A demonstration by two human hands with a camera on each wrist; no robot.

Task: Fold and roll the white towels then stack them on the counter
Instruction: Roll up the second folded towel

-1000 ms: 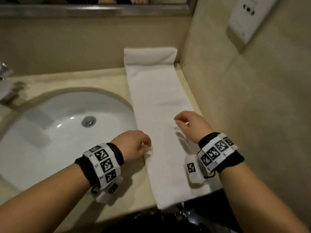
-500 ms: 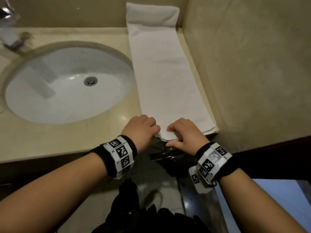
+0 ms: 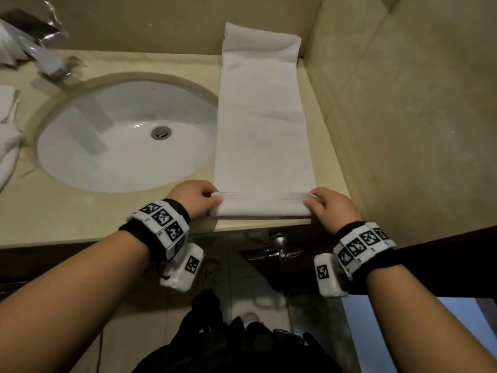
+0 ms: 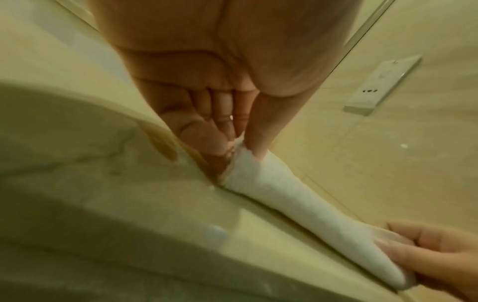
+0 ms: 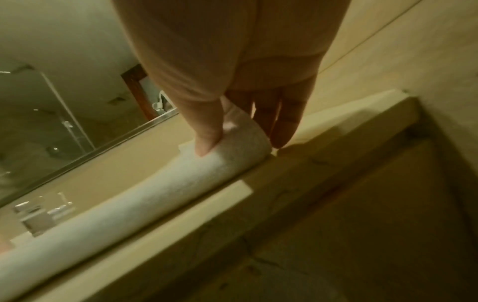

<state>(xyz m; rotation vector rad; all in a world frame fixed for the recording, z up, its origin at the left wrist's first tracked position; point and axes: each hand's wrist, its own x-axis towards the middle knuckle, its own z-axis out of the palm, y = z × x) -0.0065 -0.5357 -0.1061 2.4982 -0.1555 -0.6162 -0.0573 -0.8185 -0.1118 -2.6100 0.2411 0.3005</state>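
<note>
A long white towel (image 3: 262, 125) lies folded into a narrow strip on the beige counter (image 3: 80, 211), between the sink and the right wall. Its far end climbs the back wall. The near end is turned over into a short roll (image 3: 259, 207) at the counter's front edge. My left hand (image 3: 200, 196) pinches the roll's left end (image 4: 248, 163), thumb on top. At the roll's right end (image 5: 232, 147), my right hand (image 3: 324, 204) grips it the same way.
A white oval sink (image 3: 123, 135) with a metal drain sits left of the towel. A chrome tap (image 3: 51, 63) stands at the back left. More white cloth (image 3: 8, 135) lies at the far left edge. A tiled wall (image 3: 403, 117) borders the counter on the right.
Both hands moved from the towel's middle down to its hanging near end, lifted it onto the counter and turned it over into a first roll. They now sit at the roll's two ends.
</note>
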